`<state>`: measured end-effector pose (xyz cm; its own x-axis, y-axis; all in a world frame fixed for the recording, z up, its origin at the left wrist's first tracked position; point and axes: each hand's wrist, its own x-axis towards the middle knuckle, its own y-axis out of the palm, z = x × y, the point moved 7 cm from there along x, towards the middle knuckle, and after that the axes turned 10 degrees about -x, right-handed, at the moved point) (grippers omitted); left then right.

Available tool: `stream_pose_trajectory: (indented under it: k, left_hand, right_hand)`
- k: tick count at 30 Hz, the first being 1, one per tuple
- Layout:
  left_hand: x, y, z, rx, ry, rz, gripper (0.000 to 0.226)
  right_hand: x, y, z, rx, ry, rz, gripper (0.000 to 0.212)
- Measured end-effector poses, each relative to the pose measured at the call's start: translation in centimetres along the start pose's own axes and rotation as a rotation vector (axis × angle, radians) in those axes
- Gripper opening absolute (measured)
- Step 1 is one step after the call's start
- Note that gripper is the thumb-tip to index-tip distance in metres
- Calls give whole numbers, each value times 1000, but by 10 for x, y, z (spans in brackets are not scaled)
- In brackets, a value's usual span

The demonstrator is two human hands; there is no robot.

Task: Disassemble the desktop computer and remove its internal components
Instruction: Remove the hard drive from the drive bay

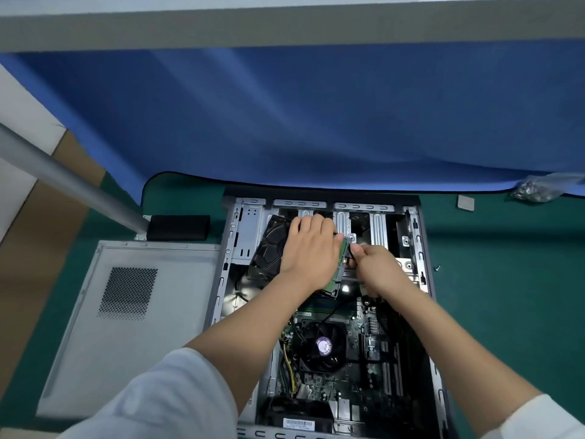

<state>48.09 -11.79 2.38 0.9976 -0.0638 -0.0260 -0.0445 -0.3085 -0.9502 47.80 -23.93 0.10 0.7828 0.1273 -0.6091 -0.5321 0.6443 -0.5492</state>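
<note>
The left hand grips a hard drive, lifted at the far end of the open computer case. The right hand pinches a black cable at its edge. Pulling at an angle could likely bend the connector, or the drive could drop onto the motherboard. The barcode label at the near edge is too small to read.

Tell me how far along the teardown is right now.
Done: the side panel is off, lying left of the open case. In hand: the left hand holds the hard drive while the right hand pinches a cable at its edge. Left: CPU fan and motherboard are still mounted.
</note>
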Motion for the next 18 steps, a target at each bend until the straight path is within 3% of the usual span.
stream_pose_trajectory:
  k: [3, 8, 12, 18]
  left_hand:
    - [0, 0, 1, 4, -21, -1, 36]
    - [0, 0, 1, -10, -20, -3, 36]
    - [0, 1, 1, -11, -22, -9, 36]
    - [0, 1, 1, -7, -17, -9, 35]
  right_hand:
    - [0, 5, -3, -70, -20, -67, 39]
    - [7, -8, 2, -105, 18, 63, 31]
    - [-6, 3, 4, -146, -34, -141, 38]
    - [0, -4, 3, -4, 46, 116, 40]
